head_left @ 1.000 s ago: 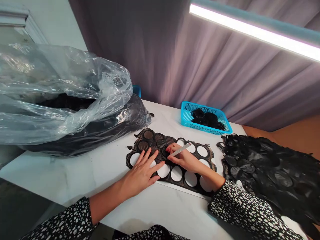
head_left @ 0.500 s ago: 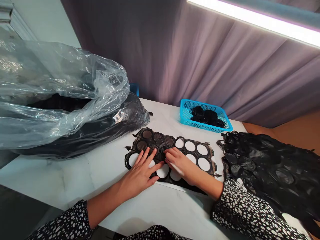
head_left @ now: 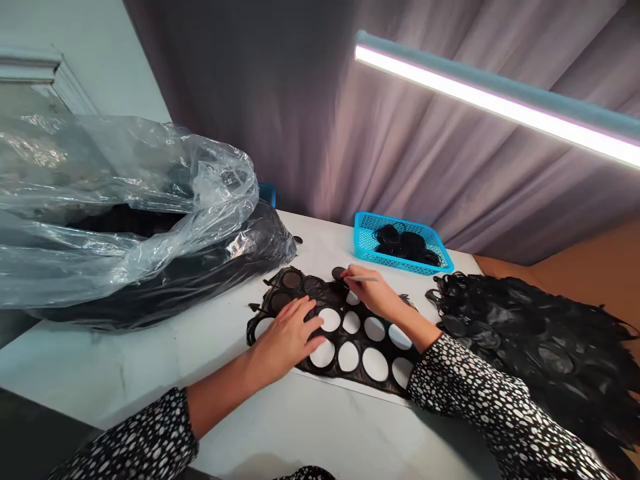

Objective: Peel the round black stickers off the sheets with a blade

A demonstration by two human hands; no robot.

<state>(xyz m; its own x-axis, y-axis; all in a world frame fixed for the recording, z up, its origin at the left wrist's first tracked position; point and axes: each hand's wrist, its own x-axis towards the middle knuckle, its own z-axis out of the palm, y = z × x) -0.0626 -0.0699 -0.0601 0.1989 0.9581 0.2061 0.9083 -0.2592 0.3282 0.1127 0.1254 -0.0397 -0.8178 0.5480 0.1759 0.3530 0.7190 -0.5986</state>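
A black sheet (head_left: pixel 357 338) with rows of round openings lies on the white table; white shows through many of the openings, while those at its upper left are dark. My left hand (head_left: pixel 287 333) rests on the sheet's left part with its fingers spread, holding nothing. My right hand (head_left: pixel 369 288) is at the sheet's far edge, its fingers closed round a thin pointed tool (head_left: pixel 364 279). A small black disc (head_left: pixel 339 273) is at the fingertips of this hand.
A large clear plastic bag (head_left: pixel 200 247) with black material covers the left. Behind stands a blue basket (head_left: pixel 360 251) holding black pieces. Black sheets (head_left: pixel 545 347) are piled at the right. A lit tube lamp (head_left: pixel 480 100) hangs above.
My right hand has moved up to the sheet's far edge, and a black disc now shows at its fingertips. More white shows in the middle openings. The view has tilted up slightly.
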